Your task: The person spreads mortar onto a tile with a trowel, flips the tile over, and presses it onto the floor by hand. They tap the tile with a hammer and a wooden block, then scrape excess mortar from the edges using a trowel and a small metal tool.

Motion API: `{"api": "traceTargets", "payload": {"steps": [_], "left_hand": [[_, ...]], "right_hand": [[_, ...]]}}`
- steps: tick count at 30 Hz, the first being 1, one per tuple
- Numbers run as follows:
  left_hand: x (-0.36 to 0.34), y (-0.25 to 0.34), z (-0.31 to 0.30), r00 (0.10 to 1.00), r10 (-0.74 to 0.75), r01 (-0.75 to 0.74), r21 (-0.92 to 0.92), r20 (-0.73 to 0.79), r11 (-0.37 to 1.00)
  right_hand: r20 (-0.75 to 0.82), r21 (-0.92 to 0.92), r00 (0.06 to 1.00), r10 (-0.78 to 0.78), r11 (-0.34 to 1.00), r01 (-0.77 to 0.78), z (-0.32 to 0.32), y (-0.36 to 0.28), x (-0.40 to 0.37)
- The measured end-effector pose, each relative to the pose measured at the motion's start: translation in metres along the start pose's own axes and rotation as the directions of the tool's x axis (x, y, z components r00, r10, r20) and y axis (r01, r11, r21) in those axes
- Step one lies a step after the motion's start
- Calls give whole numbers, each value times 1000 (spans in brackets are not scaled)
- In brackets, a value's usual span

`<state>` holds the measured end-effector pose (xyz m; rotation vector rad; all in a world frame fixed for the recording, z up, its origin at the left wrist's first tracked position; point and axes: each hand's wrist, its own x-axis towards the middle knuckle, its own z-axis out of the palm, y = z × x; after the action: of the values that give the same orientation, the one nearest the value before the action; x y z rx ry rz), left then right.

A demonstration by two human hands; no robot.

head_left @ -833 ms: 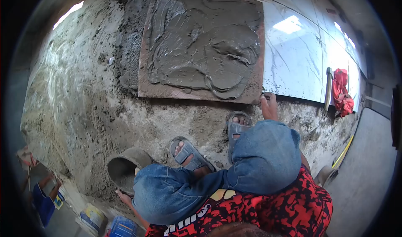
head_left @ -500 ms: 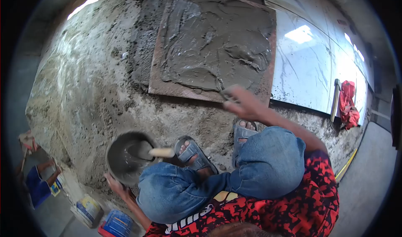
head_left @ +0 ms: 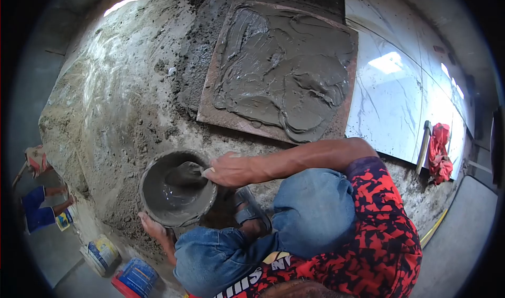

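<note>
My right hand (head_left: 229,169) is closed around the handle of a trowel, whose grey-coated blade (head_left: 184,175) dips inside a round bucket (head_left: 209,202). Wet mortar smears the bucket's inner wall. My left hand (head_left: 153,228) grips the bucket at its near left side, with some fingers hidden against it. Beyond the bucket lies a large square tile (head_left: 215,110), reddish-brown at its margins. A thick, uneven layer of wet grey mortar (head_left: 294,61) covers most of its upper face.
Glossy white veined tiles (head_left: 386,98) lie at right, carrying a hammer (head_left: 423,146) and a red cloth-like bundle (head_left: 440,153). Rough mortar bed (head_left: 110,108) spreads left. Paint buckets (head_left: 102,253) stand lower left, near another person's legs (head_left: 44,208).
My right hand has come from the tile's near edge to the trowel in the bucket and taken its handle. A mortar lump now bulges at the tile's near edge. The view has shifted slightly.
</note>
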<state>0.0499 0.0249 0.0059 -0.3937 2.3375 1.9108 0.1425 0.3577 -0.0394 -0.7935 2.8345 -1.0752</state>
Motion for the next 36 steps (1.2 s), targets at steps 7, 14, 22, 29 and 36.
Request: {"api": "traceTargets", "payload": {"steps": [7, 14, 22, 29, 36], "left_hand": [[-2, -12, -27, 989, -26, 34, 52, -148, 998], [-11, -9, -28, 988, 6, 5, 70, -157, 998], [-22, -4, -26, 983, 14, 2, 89, -181, 996], [-27, -13, -35, 972, -2, 25, 96, -234, 995], [-41, -11, -41, 970, 9, 16, 102, -245, 995]], "right_hand": [[79, 393, 905, 419, 821, -414, -111, 49, -97], [-294, 185, 500, 814, 562, -806, -188, 186, -188], [-86, 117, 514, 854, 521, -845, -259, 280, -180], [60, 220, 566, 822, 542, -811, -200, 190, -172], [-112, 252, 725, 680, 725, -641, -133, 142, -142]]}}
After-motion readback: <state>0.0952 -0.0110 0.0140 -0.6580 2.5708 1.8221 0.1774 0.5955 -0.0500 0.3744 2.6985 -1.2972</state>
